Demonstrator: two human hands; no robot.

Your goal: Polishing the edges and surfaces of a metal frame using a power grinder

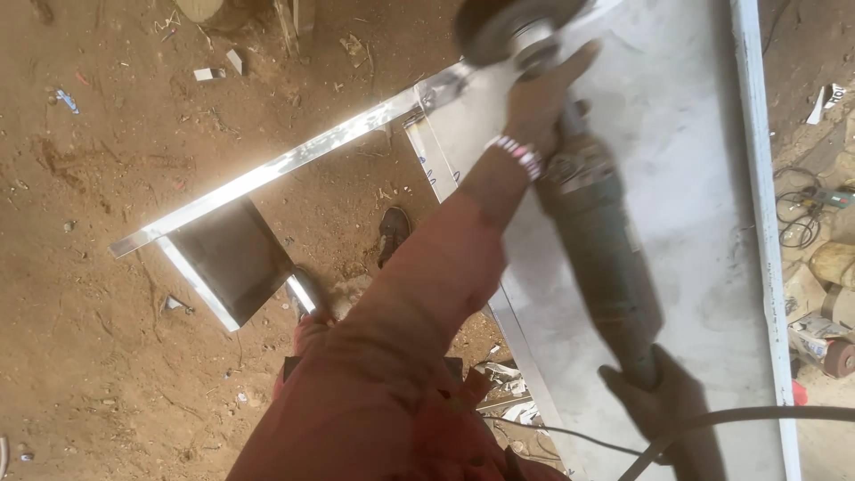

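Note:
My left hand [541,98], with a beaded bracelet on the wrist and a red sleeve on the arm, grips the front of a dark angle grinder [597,240] just behind its disc [509,28]. My right hand [663,392] is dark, possibly gloved, and is closed around the grinder's rear handle, where the black cable [748,414] leaves. The disc sits at the top edge of view, above the corner where a shiny steel bar [267,169] meets a large grey metal sheet [686,169].
A steel frame rail [757,178] runs down the sheet's right edge. A dark panel [233,258] hangs under the bar. My shoe [392,233] stands on brown dirt strewn with scraps. On the right lie coiled cables [797,214], a power tool [833,198] and a worn disc [839,358].

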